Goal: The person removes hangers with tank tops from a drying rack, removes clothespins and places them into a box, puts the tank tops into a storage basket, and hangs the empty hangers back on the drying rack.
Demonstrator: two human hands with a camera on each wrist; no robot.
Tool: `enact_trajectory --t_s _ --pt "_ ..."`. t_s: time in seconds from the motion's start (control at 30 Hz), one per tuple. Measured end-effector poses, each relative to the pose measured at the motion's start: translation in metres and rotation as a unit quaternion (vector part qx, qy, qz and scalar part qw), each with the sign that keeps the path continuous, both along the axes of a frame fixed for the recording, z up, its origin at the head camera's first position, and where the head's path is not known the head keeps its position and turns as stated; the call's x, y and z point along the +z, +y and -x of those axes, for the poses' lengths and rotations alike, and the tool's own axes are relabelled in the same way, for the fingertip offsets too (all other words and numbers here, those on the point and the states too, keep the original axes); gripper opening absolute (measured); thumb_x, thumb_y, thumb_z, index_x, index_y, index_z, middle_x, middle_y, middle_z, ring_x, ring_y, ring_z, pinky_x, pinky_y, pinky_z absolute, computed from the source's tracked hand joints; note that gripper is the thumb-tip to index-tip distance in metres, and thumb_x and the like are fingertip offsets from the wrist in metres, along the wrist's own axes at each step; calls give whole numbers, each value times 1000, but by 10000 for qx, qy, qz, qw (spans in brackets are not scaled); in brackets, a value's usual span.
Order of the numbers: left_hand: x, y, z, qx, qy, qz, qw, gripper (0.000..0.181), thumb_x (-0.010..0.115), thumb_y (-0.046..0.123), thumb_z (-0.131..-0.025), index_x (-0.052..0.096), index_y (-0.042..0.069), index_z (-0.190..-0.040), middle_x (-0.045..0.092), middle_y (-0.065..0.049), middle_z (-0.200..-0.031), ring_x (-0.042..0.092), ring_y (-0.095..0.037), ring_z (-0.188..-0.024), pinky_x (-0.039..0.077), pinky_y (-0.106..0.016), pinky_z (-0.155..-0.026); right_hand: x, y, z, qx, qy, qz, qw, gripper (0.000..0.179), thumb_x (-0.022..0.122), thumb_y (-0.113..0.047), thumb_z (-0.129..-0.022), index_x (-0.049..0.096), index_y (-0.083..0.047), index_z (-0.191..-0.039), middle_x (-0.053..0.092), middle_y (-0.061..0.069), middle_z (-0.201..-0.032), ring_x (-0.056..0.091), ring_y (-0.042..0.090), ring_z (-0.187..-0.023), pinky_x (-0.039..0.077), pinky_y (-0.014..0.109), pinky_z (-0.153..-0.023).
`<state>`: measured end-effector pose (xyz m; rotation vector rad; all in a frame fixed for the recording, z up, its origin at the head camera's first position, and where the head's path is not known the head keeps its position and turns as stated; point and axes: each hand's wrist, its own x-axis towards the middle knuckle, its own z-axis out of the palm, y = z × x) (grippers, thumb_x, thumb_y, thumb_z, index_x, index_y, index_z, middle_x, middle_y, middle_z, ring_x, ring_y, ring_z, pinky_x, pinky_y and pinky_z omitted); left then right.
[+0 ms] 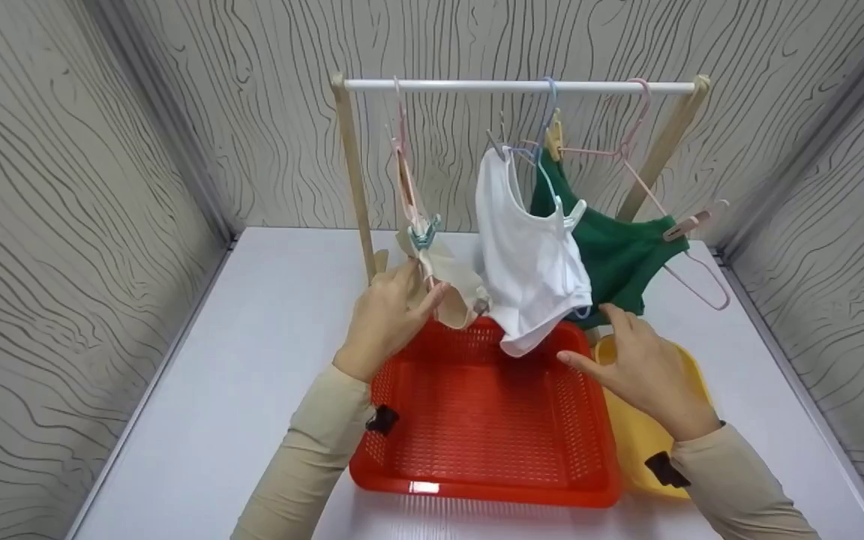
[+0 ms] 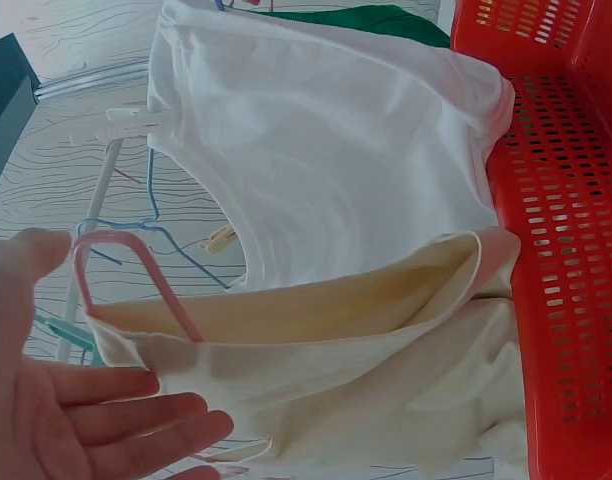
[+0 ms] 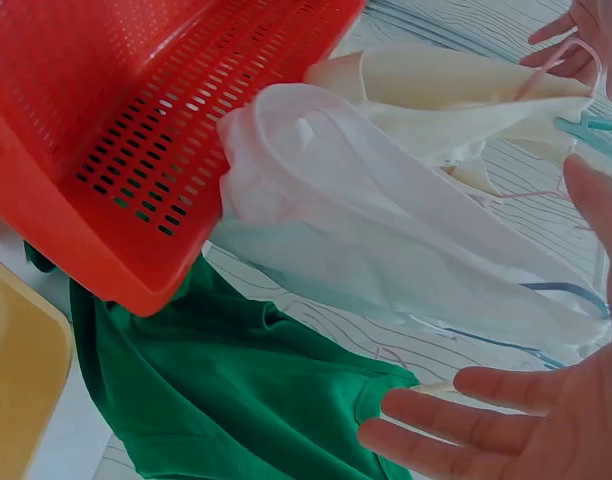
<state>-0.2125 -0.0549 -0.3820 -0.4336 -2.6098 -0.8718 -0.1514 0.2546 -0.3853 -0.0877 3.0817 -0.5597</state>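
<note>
My left hand point(image 1: 387, 315) is beside a beige cloth garment point(image 1: 451, 279), its fingers loosely extended. That garment hangs from a pink hanger point(image 1: 400, 142) with a teal clothespin point(image 1: 423, 234) on it; the left wrist view shows its open edge and a pink hanger end point(image 2: 136, 250) poking out. With fingers spread, my right hand point(image 1: 646, 371) hovers near the lower edges of a white sleeveless top point(image 1: 526, 247) and a green garment point(image 1: 612, 251). The white top hangs from a blue hanger point(image 1: 550, 97), while the green garment is pegged to another pink hanger point(image 1: 640, 120).
A white rail point(image 1: 447, 85) on wooden legs point(image 1: 353, 172) carries the hangers. In front, a red perforated basket point(image 1: 477, 491) stands below the clothes, with a yellow tray point(image 1: 638, 457) at its right. Patterned walls point(image 1: 274, 135) enclose the white table point(image 1: 207, 360).
</note>
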Motion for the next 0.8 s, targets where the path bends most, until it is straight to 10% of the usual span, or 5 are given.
enact_trajectory --t_s 0.27,0.8 --pt "2 8 4 37 -226 -692 9973 37 57 37 -94 65 2 -102 73 -15 -91 68 -30 -88 56 -44 -81 -15 -4 1 247 362 65 9990 70 63 -60 -83 56 -1 -119 68 18 -106 61 24 -81 58 41 -71" --pt "4 17 9 539 -693 -836 9926 38 52 39 -97 67 4 -99 75 -14 -97 71 -26 -88 58 -40 -81 -30 -9 -4 234 133 147 9995 49 69 -41 -86 61 -3 -115 70 10 -95 60 16 -75 59 35 -68"
